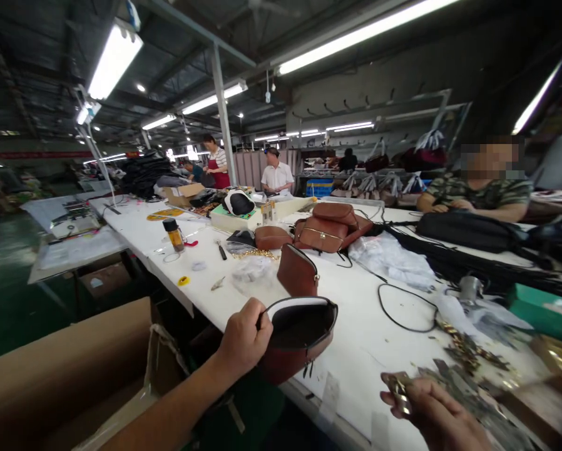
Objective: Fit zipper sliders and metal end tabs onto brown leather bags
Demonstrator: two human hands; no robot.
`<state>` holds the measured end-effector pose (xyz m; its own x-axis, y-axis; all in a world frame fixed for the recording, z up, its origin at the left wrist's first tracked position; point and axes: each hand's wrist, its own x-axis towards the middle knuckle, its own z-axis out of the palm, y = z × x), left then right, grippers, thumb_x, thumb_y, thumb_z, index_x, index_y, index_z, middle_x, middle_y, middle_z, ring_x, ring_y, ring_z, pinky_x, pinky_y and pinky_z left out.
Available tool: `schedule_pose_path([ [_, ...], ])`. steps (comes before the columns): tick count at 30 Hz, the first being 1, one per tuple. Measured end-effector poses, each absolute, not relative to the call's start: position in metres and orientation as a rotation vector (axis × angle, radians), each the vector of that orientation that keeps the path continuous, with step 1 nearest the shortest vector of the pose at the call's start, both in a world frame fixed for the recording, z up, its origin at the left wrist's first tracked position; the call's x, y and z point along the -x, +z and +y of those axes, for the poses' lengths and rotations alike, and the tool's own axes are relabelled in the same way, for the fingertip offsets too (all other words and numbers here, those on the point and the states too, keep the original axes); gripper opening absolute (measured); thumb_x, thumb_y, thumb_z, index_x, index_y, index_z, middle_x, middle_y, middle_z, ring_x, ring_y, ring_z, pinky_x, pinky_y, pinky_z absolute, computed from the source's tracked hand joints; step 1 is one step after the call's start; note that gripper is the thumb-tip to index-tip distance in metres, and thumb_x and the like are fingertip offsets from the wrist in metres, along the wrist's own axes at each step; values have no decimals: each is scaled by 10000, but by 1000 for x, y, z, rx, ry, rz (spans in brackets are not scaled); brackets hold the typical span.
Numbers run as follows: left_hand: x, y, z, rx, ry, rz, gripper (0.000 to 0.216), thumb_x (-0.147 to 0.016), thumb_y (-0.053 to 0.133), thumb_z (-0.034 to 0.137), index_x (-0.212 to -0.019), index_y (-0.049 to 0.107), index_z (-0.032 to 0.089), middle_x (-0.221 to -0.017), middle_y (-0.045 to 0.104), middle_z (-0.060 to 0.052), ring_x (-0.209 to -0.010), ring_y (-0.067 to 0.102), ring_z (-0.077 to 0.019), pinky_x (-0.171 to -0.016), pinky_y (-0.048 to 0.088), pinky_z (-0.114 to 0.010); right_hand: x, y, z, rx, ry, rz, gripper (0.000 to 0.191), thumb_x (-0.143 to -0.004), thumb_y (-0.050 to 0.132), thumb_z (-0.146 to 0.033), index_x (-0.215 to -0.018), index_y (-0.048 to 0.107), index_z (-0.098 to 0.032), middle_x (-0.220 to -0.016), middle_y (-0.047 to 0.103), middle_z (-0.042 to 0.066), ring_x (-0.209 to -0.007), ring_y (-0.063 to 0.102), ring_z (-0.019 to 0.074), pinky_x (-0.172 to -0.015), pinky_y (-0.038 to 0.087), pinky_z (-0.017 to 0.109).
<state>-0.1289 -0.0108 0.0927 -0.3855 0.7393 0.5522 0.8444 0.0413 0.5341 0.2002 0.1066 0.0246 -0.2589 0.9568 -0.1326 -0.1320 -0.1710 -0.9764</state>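
Note:
My left hand [247, 333] is closed on the rim of a brown leather bag [290, 364], whose mouth gapes open and shows a dark lining. The bag hangs at the near edge of the white table [351, 338]. At the lower right, my right hand [434, 407] pinches a small shiny gold-coloured metal piece [402, 396]; its exact kind is unclear. Loose metal pieces [478, 398] lie beside that hand. Just beyond the held bag stands another brown leather bag [298, 270] with a zipper edge.
More brown bags [325, 233] are piled farther back, near a clear plastic bag [388, 258]. A black cord loop [405, 319] and a green box [546, 313] are on the right. A cardboard box [65, 363] stands lower left. A person in camouflage [478, 188] sits across the table.

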Motion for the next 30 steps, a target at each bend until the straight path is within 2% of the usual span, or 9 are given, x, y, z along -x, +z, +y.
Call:
schedule_pose_path([
  [4, 84, 69, 8, 1671, -1624, -2255, 121, -866, 588, 298, -760, 564, 245, -689, 557, 16, -667, 557, -172, -664, 424, -272, -197, 30, 72, 913, 1749, -878, 328, -656, 909, -496, -723, 740, -223, -890, 758, 81, -776, 738, 258, -659, 580, 354],
  [7, 58, 53, 30, 1660, -1855, -2368, 179, -909, 568, 381, -796, 561, 242, -637, 561, 32, -602, 585, -168, -598, 465, -258, -197, 35, 63, 799, 1813, -739, 309, -713, 903, -446, -768, 715, -208, -894, 752, 49, -796, 733, 207, -660, 547, 285],
  [10, 34, 40, 43, 1716, -2038, -2472, 268, -973, 500, 486, -881, 540, 238, -607, 611, 42, -516, 625, -168, -534, 518, -264, -197, 36, 56, 738, 1836, -701, 298, -760, 894, -415, -789, 687, -204, -841, 736, 22, -797, 722, 181, -682, 538, 266],
  [15, 8, 32, 43, 1829, -2378, -2472, 427, -922, 620, 628, -858, 562, 210, -697, 680, 6, -656, 732, -187, -616, 600, -282, -196, 37, 48, 732, 1825, -729, 309, -753, 912, -420, -823, 696, -211, -791, 709, -4, -798, 707, 175, -692, 537, 276],
  [20, 5, 32, 35, 1950, -2283, -2404, 385, -934, 657, 576, -968, 649, 193, -840, 739, -38, -760, 748, -185, -704, 597, -273, -191, 35, 43, 750, 1803, -821, 294, -775, 898, -429, -832, 712, -209, -762, 700, -6, -730, 676, 163, -696, 525, 294],
  [26, -4, 30, -5, 2191, -2373, -2270, 345, -924, 723, 446, -1188, 705, 224, -1101, 758, -91, -950, 753, -225, -835, 617, -327, -177, 23, 30, 754, 1642, -975, 213, -851, 836, -415, -909, 755, -227, -840, 728, 12, -797, 651, 178, -803, 520, 341],
  [30, -8, 31, -19, 2171, -2457, -2281, 267, -905, 749, 410, -1090, 766, 217, -1021, 756, -70, -891, 744, -209, -806, 630, -320, -170, 17, 17, 758, 1611, -1069, 162, -897, 793, -390, -938, 772, -235, -848, 725, 7, -845, 648, 182, -853, 512, 346],
])
